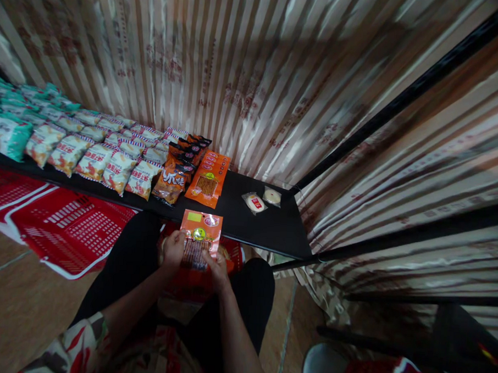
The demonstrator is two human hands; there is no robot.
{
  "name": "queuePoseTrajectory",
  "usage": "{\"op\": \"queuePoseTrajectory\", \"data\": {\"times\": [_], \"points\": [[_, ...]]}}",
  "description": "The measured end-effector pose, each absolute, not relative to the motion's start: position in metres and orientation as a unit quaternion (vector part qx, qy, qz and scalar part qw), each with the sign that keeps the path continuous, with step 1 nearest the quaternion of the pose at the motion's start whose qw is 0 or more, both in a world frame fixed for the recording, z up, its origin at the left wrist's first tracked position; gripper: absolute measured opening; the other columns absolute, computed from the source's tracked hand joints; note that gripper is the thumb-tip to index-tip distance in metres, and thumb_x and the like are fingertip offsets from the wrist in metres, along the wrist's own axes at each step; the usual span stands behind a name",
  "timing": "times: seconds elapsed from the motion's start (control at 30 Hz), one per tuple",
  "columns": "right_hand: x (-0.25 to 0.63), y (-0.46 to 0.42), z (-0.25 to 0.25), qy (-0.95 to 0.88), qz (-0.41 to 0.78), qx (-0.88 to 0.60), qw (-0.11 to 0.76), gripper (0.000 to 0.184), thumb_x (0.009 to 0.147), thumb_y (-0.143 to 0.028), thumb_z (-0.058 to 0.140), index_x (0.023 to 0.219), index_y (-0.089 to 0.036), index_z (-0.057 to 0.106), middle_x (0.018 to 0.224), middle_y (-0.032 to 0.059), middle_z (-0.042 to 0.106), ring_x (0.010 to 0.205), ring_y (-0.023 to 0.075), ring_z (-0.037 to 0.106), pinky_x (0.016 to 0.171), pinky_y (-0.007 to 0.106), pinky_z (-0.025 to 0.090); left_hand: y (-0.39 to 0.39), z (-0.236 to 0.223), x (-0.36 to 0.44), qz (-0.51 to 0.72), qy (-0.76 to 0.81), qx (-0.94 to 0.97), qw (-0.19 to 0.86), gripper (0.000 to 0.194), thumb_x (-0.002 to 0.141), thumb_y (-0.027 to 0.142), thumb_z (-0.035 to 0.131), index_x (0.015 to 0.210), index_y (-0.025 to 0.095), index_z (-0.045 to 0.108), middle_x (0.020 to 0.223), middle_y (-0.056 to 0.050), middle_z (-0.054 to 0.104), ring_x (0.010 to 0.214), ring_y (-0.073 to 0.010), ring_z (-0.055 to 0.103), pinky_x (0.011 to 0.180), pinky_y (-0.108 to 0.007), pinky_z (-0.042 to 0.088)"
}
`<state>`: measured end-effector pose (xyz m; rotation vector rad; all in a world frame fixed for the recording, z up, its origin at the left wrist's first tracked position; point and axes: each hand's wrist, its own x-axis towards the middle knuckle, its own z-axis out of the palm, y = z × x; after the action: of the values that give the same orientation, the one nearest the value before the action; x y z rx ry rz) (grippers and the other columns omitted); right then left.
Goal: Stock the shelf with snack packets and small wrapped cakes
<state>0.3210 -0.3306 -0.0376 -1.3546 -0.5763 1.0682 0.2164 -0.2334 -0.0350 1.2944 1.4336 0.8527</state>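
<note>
Both hands hold one orange snack packet [199, 236] upright above my lap, just in front of a black shelf [272, 226]. My left hand [173, 249] grips its lower left edge, fingers closed. My right hand [216, 265] pinches its lower right edge. A matching orange packet [208, 179] lies flat on the shelf straight ahead, beside a stack of dark orange bags [175, 178]. Two small round clear-wrapped cakes [261, 201] lie to the right on the shelf.
Rows of white-and-red snack bags [105, 158] and teal bags [7, 132] fill the shelf's left part. Red plastic baskets [65, 228] lie on the floor at left, another under my hands. Striped curtain backs the shelf; black rails [401, 99] run on the right.
</note>
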Motion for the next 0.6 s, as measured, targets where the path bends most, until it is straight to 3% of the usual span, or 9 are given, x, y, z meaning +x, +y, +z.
{"op": "queuePoseTrajectory", "data": {"times": [0.13,0.3,0.43,0.6], "points": [[0.314,-0.33,-0.041,-0.259,0.434,-0.586,0.634,0.048,0.064,-0.059,0.066,0.097,-0.024,0.068,0.089,0.0049,0.072,0.078,0.0229,0.066,0.068,0.033,0.053,-0.228,-0.031,0.217,0.328,0.597,0.529,0.507,0.032,0.077,0.046,0.046,0.07,0.019,0.059,0.054,0.003,0.055,0.054,-0.0128,0.053,0.051,-0.02,0.039],[0.308,-0.331,-0.044,-0.276,0.419,-0.576,0.646,0.045,0.069,-0.057,0.062,0.096,-0.022,0.069,0.09,0.0074,0.071,0.08,0.0246,0.067,0.071,0.035,0.053,-0.235,-0.018,0.218,0.315,0.599,0.539,0.502,0.022,0.078,0.032,0.051,0.094,0.018,0.059,0.076,-0.002,0.066,0.067,-0.0152,0.061,0.06,-0.023,0.045],[0.308,-0.332,-0.041,-0.285,0.407,-0.594,0.632,0.048,0.071,-0.059,0.06,0.1,-0.021,0.068,0.093,0.0084,0.071,0.083,0.0253,0.066,0.076,0.038,0.053,-0.247,-0.019,0.219,0.328,0.612,0.584,0.42,0.039,0.076,0.027,0.055,0.113,0.016,0.053,0.097,-0.01,0.066,0.089,-0.0219,0.062,0.078,-0.032,0.048],[0.313,-0.334,-0.03,-0.322,0.423,-0.583,0.615,0.049,0.074,-0.057,0.059,0.107,-0.021,0.066,0.103,0.0096,0.069,0.093,0.0261,0.065,0.087,0.04,0.05,-0.259,-0.038,0.219,0.409,0.548,0.652,0.327,0.048,0.077,0.032,0.052,0.12,0.012,0.05,0.115,-0.015,0.056,0.111,-0.0274,0.052,0.096,-0.043,0.041]]}}
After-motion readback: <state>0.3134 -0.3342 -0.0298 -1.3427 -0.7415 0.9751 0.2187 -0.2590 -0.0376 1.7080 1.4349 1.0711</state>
